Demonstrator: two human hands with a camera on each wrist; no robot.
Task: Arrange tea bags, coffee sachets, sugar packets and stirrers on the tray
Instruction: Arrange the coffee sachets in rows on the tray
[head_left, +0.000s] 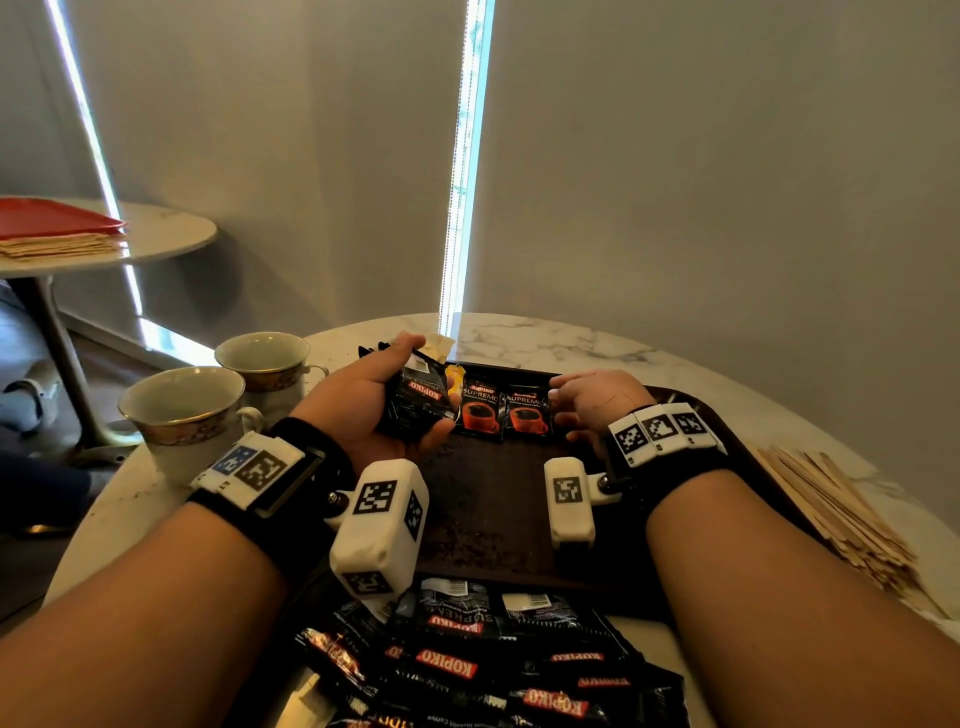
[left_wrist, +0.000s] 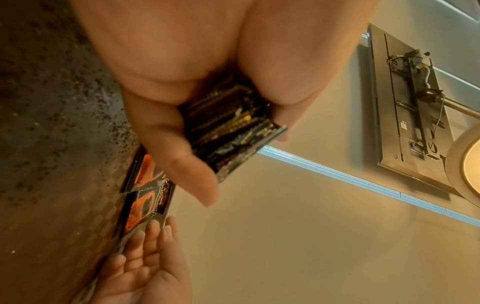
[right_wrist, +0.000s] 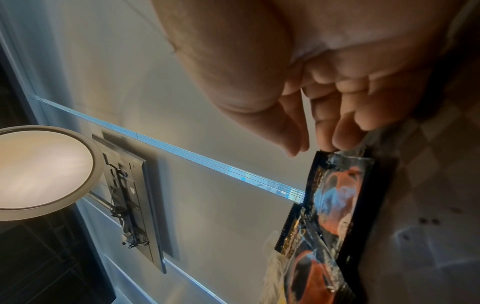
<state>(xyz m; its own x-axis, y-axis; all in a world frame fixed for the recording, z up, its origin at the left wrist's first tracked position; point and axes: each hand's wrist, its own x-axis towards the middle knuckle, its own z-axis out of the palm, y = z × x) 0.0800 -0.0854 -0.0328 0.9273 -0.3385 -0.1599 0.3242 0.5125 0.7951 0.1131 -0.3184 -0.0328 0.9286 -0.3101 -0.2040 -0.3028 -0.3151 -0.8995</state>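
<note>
My left hand (head_left: 382, 402) grips a sachet stack (head_left: 420, 405); my right hand (head_left: 589, 405), nearer, fingers relaxed, touches the sachet row (head_left: 501, 413) at mid-frame.

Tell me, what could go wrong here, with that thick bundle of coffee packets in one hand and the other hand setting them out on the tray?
The left hand grips a thick stack of coffee packets; a loosened grip could spill them onto the tray.

The right hand touches the edge of the second laid packet; a nudge might skew the row.

The forearms hover over the loose packets near the table edge and could sweep some off.
</note>
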